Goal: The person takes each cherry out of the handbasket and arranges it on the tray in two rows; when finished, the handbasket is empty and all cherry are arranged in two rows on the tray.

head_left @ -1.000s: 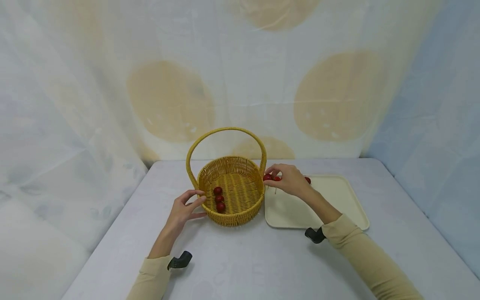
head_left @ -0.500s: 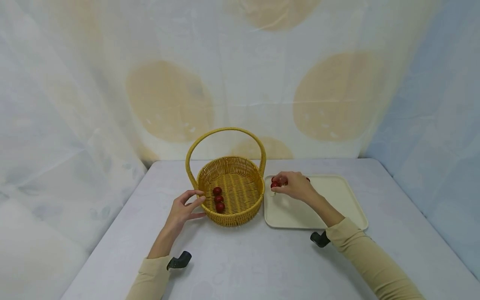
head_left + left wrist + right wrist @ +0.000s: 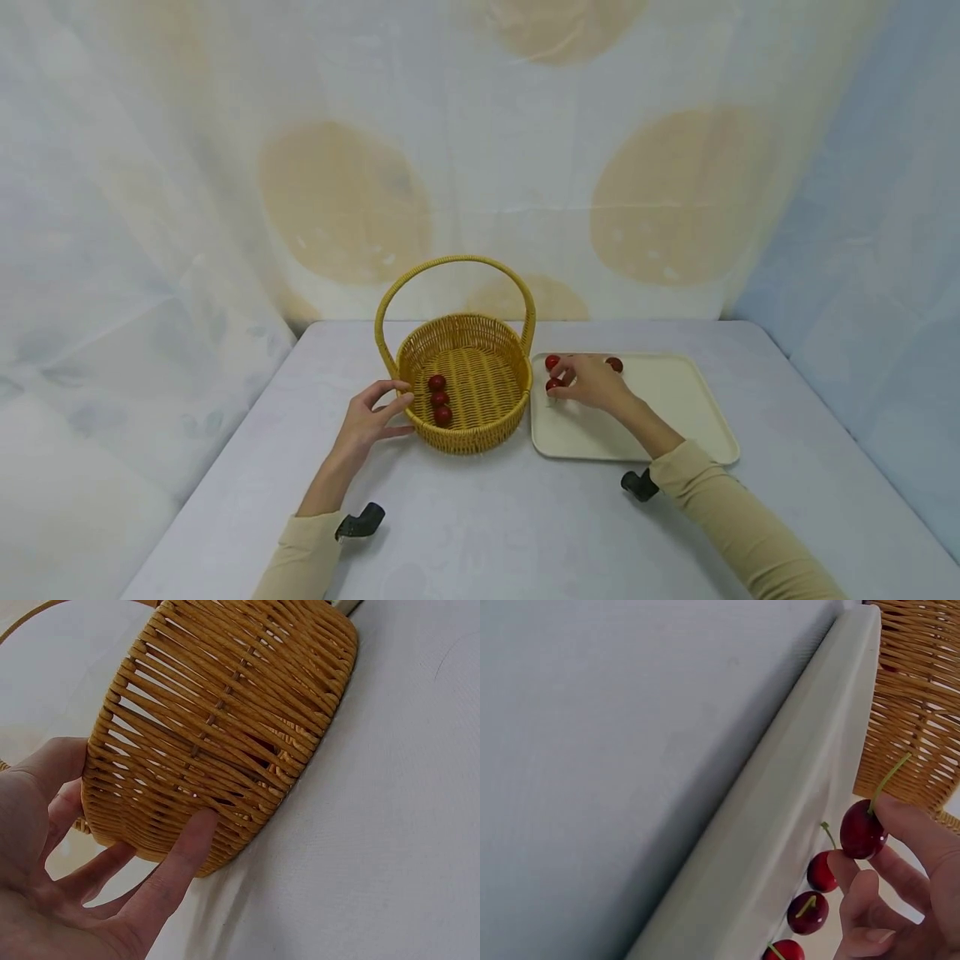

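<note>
My left hand [image 3: 365,421] holds the side of a yellow wicker basket [image 3: 468,440]. In the left wrist view its fingers [image 3: 176,859] lie against the woven outer wall and at the rim. Inside the basket, toward its left, sit three dark red cherries [image 3: 440,399]. Over the left part of a cream tray [image 3: 637,433], my right hand [image 3: 592,382] pinches a cherry [image 3: 864,829] with a green stem. Whether that cherry touches the tray cannot be told. More cherries [image 3: 808,913] lie on the tray beside these fingers, some hidden behind the hand in the head view.
The basket's tall arched handle [image 3: 456,258] stands upright over it. Tray and basket stand close side by side on a white-covered table [image 3: 480,533]. Patterned cloth [image 3: 480,167] hangs behind the table and along both sides. A black wrist mount [image 3: 640,485] juts from the right cuff.
My right hand has moved from beside the basket's right rim toward the viewer and slightly right, with the pinched cherry. A cherry behind it now shows on the tray. The left hand stays put.
</note>
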Available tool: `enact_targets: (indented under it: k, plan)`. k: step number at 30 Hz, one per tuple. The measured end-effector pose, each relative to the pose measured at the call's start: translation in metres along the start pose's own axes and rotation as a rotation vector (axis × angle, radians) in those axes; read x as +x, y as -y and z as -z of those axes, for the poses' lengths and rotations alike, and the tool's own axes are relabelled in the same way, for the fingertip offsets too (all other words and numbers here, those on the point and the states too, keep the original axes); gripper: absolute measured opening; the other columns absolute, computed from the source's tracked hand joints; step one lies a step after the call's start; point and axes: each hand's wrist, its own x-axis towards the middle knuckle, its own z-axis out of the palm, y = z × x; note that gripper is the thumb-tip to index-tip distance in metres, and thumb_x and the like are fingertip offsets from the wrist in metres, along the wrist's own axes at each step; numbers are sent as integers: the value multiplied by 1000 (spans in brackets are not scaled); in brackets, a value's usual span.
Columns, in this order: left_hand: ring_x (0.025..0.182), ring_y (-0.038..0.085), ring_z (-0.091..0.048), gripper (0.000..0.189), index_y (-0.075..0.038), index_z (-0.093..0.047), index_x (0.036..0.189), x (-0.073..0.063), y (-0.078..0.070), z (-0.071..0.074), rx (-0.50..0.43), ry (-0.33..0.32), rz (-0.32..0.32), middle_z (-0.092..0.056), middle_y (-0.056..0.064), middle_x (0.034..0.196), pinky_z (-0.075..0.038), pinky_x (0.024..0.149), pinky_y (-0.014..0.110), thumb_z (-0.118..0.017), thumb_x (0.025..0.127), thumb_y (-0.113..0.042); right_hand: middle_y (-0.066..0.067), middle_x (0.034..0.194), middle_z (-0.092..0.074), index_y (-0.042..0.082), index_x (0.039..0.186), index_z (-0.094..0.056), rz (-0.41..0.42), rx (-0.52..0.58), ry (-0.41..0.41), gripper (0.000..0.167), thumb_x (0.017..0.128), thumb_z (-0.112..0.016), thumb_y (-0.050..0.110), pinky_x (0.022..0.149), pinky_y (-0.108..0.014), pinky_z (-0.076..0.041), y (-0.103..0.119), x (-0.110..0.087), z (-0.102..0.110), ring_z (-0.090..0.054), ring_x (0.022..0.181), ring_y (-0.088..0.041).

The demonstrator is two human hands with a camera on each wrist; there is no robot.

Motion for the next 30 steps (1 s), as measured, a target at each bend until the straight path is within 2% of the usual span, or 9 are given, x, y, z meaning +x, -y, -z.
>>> enact_targets:
  k: [9, 20, 23, 30]
  plan:
    - [125, 34, -57, 49, -10, -59, 123, 0, 0, 0, 0, -2, -3, -47, 4, 144, -60, 84, 53, -75, 86, -38, -6, 96, -75, 9, 105, -73, -48, -11, 26, 33, 82, -80, 31, 72, -35, -59, -1, 3, -7, -69, 84, -19]
    - [124, 35, -57, 51, -10, -59, 123, 0, 0, 1, 4, 4, -5, -47, 4, 145, -61, 83, 53, -75, 85, -40, -2, 97, -75, 12, 106, -72, -92, -35, 37, 35, 80, -81, 35, 65, -29, -56, -1, 3, -9, -67, 81, -15]
    - [124, 34, -57, 51, -10, -59, 123, 1, 0, 1, 5, 0, 0, -48, 3, 144, -61, 83, 53, -75, 85, -40, -4, 96, -75, 11, 106, -72, -81, -35, 32, 35, 81, -81, 33, 65, -30, -57, -1, 1, -7, -68, 80, -15]
    - [123, 32, -58, 42, -9, -58, 125, 1, 1, 0, 11, -1, 12, -45, 5, 147, -60, 85, 54, -71, 91, -31, -4, 95, -74, 11, 106, -72, -74, -17, 30, 35, 81, -80, 34, 67, -33, -56, -4, -3, -6, -68, 81, -17]
